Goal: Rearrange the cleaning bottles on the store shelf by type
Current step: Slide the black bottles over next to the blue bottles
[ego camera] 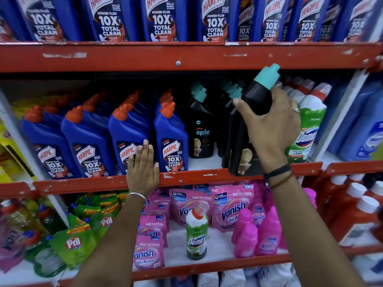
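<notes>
My right hand (pixel 273 129) grips a black Spic bottle (pixel 251 112) with a teal cap, tilted at the front edge of the middle shelf (pixel 192 179). More black Spic bottles (pixel 202 129) stand behind and to its left. Blue Harpic bottles (pixel 87 141) with orange caps fill the shelf's left half. My left hand (pixel 143 170) rests flat, fingers together, on the red shelf edge against a Harpic bottle, holding nothing. Green-and-white Domex bottles (pixel 310 121) stand right of the Spic row. A lone Domex bottle (pixel 196 235) stands on the lower shelf among pink Vanish items.
Large blue Harpic bottles (pixel 159 19) line the top shelf. Pink Vanish pouches (pixel 234 208) and pink bottles (pixel 267 235), green Pril pouches (pixel 74 243) and red bottles with white caps (pixel 356 212) fill the lower shelf. Blue bottles (pixel 369 129) stand at the far right.
</notes>
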Motion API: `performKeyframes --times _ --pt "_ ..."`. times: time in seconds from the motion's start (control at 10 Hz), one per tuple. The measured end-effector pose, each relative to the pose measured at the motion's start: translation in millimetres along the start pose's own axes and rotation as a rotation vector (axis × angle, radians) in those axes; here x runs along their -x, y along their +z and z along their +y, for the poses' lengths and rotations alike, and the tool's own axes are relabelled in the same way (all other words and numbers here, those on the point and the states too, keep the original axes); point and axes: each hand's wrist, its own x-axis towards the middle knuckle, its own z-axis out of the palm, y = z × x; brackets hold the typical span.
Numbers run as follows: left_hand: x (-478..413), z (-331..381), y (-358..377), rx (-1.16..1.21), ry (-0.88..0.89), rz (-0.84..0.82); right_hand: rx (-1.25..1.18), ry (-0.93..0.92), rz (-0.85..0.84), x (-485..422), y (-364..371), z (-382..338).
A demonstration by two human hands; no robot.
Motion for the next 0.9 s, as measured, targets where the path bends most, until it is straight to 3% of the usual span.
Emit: performKeyframes --times 0.2,0.5,0.9 --pt "0.3 -1.3 0.6 -0.025 0.016 0.022 -0.035 -0.053 -0.133 19.3 34.7 -26.0" --pt "0.3 -2.6 3.6 -0.042 0.032 0.041 -0.012 -0.048 -0.151 36.6 93.7 -20.7" --pt "0.5 -2.1 2.5 -0.052 0.046 0.056 0.102 -0.095 -0.266 54.6 114.5 -16.1"
